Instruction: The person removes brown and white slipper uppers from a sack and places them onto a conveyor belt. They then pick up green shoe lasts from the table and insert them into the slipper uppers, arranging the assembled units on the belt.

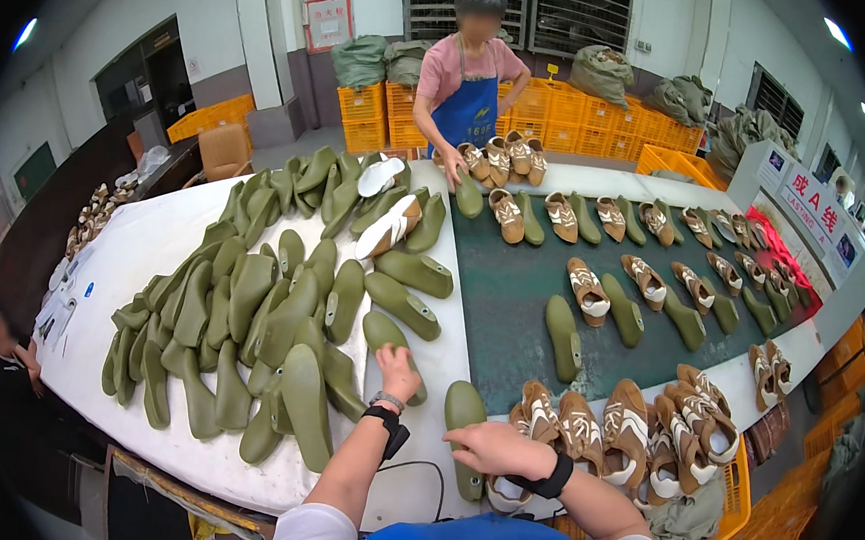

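My left hand (397,374) reaches to the right edge of the pile and has its fingers closed over a green shoe last (380,331) lying on the white table. At the front of the table my right hand (502,448) grips a second green last (464,407), thumb side across its middle. Beside my right wrist stands a cluster of brown and white shoes (625,431). To the left spreads a large heap of green lasts (250,297), with a brown and white shoe (390,229) and a white sole-like piece (380,177) on it.
A dark green conveyor belt (509,321) carries rows of lasts paired with brown shoes. Across the table a person in a blue apron (469,102) touches a last (469,197). Orange crates (363,120) line the wall. A dark cable (429,464) lies near my arms.
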Demonstrator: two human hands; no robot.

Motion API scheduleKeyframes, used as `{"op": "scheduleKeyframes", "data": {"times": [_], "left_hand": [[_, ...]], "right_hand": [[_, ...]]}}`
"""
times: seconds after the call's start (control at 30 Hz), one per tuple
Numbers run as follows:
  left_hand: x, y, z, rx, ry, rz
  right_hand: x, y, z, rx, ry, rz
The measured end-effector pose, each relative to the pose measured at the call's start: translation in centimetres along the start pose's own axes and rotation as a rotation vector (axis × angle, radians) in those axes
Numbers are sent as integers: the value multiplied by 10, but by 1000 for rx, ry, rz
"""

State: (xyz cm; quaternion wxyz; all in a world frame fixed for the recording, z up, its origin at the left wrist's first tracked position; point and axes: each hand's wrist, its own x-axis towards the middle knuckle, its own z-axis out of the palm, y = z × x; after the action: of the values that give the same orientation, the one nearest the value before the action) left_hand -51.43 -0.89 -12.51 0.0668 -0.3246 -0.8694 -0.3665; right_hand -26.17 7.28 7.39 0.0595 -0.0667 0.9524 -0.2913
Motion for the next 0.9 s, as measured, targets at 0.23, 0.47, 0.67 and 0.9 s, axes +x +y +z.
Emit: {"op": "scheduleKeyframes", "data": {"times": [0.23,0.47,0.67,0.9], "left_hand": [[-34,-25,-25,-592,-34,-390],[-105,3,-85,-183,-283,-109],[-131,27,-86,-217,-198,-179],[-129,36,-92,-111,-212,-56]], "right_hand": [[-21,7,33,7,-152,186],[-33,19,44,-133,-178,348],[-28,19,74,-41,-133,329],[-119,26,66,-183,112,471]]}}
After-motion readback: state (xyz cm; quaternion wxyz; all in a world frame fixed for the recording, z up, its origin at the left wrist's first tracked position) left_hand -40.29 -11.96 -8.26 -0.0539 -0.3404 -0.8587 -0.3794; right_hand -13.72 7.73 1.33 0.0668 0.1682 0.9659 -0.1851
